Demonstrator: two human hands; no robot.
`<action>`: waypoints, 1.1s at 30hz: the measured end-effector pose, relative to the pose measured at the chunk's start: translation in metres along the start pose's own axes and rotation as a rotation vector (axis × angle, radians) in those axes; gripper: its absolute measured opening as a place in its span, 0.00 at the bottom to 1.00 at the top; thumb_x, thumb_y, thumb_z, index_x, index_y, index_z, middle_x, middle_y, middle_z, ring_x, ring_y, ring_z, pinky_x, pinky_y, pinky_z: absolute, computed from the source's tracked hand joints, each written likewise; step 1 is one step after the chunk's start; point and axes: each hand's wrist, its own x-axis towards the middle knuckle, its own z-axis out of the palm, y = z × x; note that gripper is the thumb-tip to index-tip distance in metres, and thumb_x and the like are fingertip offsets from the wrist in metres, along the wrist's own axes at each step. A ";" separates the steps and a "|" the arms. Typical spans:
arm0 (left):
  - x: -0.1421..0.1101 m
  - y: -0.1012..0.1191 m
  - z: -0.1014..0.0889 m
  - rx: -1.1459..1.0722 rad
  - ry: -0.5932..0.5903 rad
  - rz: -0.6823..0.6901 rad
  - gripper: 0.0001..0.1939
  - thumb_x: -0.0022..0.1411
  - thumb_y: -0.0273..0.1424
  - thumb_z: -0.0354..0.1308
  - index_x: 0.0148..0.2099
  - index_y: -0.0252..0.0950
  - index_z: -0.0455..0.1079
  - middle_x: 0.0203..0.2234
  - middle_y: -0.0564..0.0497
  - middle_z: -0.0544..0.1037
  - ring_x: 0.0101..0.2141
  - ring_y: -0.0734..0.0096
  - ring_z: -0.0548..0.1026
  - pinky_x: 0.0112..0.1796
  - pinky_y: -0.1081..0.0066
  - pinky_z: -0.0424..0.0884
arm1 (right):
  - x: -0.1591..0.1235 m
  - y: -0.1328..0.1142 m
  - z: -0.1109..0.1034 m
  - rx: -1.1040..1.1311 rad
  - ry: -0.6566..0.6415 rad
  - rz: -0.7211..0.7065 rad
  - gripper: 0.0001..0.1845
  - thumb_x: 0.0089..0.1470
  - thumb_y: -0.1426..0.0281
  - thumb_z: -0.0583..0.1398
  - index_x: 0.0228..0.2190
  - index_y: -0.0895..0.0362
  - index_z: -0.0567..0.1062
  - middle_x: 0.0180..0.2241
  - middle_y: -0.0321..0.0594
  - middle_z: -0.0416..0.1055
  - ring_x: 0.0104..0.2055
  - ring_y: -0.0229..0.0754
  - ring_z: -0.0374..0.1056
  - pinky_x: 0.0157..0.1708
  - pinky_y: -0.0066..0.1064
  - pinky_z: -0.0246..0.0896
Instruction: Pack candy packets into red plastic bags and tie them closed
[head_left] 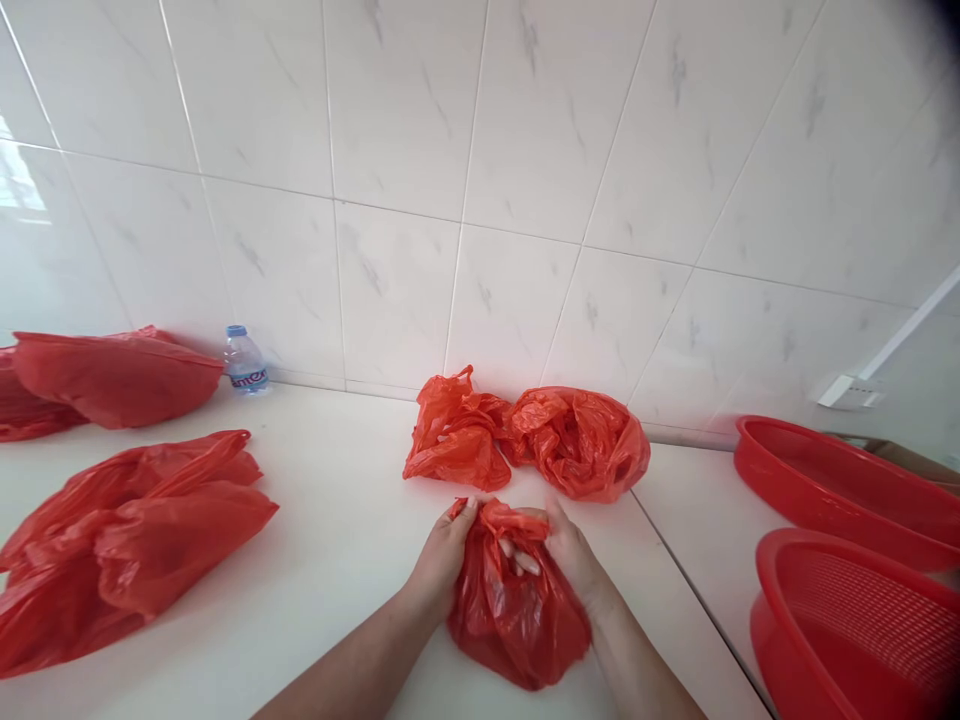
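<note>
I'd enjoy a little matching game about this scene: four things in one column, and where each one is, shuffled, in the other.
Things
1. Clear bottle
2. Left hand
3. Mesh basket
4. White box

Places
A. At the gathered top of the nearest middle red bag
B. Mounted on the tiled wall, at the right
C. Standing on the white table, toward the left
D. At the lower right, in front of another red tub

Pairs: 1-C, 2-A, 3-D, 4-B

Blue-capped bottle [246, 358], marbled tile wall [397, 110], red basket [780, 640]
</note>
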 end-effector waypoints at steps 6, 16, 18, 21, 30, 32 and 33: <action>0.005 0.000 -0.008 -0.012 0.066 0.045 0.14 0.58 0.41 0.58 0.37 0.35 0.68 0.28 0.48 0.79 0.27 0.68 0.77 0.33 0.70 0.71 | 0.005 -0.001 -0.002 -0.237 0.040 -0.089 0.25 0.41 0.68 0.68 0.43 0.51 0.70 0.32 0.34 0.71 0.32 0.38 0.67 0.36 0.31 0.61; -0.007 0.004 0.007 0.243 -0.121 0.106 0.11 0.57 0.39 0.59 0.36 0.36 0.74 0.40 0.45 0.75 0.44 0.60 0.73 0.47 0.63 0.66 | 0.023 0.029 -0.016 -0.681 0.494 -0.259 0.10 0.44 0.68 0.59 0.17 0.56 0.65 0.19 0.30 0.63 0.24 0.36 0.56 0.24 0.27 0.49; -0.008 0.003 0.008 0.551 -0.164 0.250 0.07 0.58 0.33 0.58 0.31 0.37 0.75 0.44 0.46 0.71 0.49 0.61 0.69 0.49 0.65 0.64 | 0.023 0.028 -0.018 -0.700 0.545 -0.268 0.12 0.43 0.69 0.59 0.15 0.55 0.61 0.16 0.28 0.58 0.22 0.34 0.50 0.22 0.27 0.43; -0.007 -0.002 0.006 1.073 -0.169 0.458 0.12 0.59 0.26 0.51 0.28 0.39 0.74 0.41 0.48 0.69 0.40 0.66 0.70 0.40 0.69 0.67 | 0.023 0.025 -0.017 -0.678 0.580 -0.260 0.14 0.46 0.69 0.56 0.15 0.55 0.57 0.16 0.28 0.53 0.21 0.33 0.46 0.21 0.27 0.41; -0.003 -0.004 -0.010 1.235 0.005 0.527 0.13 0.62 0.26 0.45 0.32 0.39 0.71 0.32 0.51 0.67 0.31 0.70 0.68 0.33 0.71 0.64 | 0.006 0.003 -0.013 -0.431 0.174 -0.154 0.12 0.45 0.72 0.59 0.36 0.56 0.71 0.33 0.35 0.71 0.36 0.40 0.67 0.37 0.30 0.61; -0.004 -0.003 -0.009 1.238 0.010 0.538 0.13 0.62 0.26 0.45 0.34 0.39 0.72 0.33 0.51 0.67 0.31 0.70 0.69 0.34 0.71 0.65 | 0.006 0.005 -0.014 -0.433 0.152 -0.151 0.14 0.43 0.72 0.61 0.36 0.56 0.70 0.33 0.34 0.71 0.35 0.40 0.66 0.36 0.30 0.61; -0.005 -0.003 -0.008 1.240 0.003 0.541 0.14 0.61 0.25 0.45 0.34 0.39 0.72 0.33 0.51 0.67 0.32 0.70 0.69 0.34 0.71 0.66 | 0.007 0.007 -0.014 -0.482 0.197 -0.162 0.12 0.42 0.72 0.62 0.34 0.56 0.70 0.30 0.32 0.70 0.33 0.39 0.65 0.34 0.29 0.60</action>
